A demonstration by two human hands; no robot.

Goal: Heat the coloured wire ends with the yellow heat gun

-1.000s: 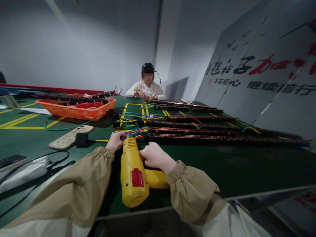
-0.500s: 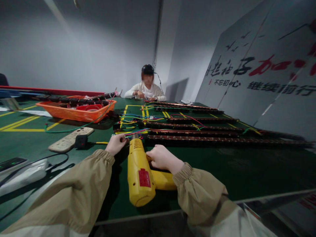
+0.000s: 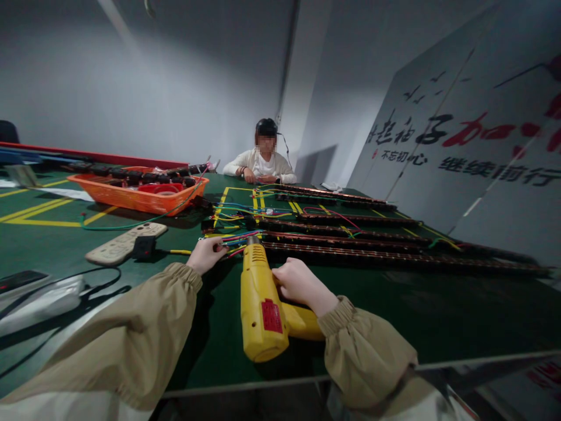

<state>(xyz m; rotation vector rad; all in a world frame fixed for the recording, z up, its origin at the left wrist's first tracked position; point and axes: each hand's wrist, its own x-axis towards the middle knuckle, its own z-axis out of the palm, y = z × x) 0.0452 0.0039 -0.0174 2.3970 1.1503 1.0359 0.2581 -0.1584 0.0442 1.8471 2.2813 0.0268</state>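
Note:
My right hand [image 3: 298, 283] is closed round the grip of a yellow heat gun [image 3: 260, 307], whose nozzle points away from me at a bundle of coloured wires [image 3: 232, 241]. My left hand [image 3: 205, 254] pinches those wires just left of the nozzle. The wires run into several long dark strips [image 3: 372, 254] lying side by side across the green table [image 3: 416, 298]. Tan sleeves cover both my arms.
An orange tray [image 3: 135, 199] of dark parts stands at the far left. A beige power strip [image 3: 123, 242] with a black plug lies left of my hand, with black cables near it. A person in white sits at the far end. A lettered white board [image 3: 460, 146] leans at right.
The heat gun and my right hand have shifted to the right; the nozzle stays at the wire bundle. My left hand still holds the wires.

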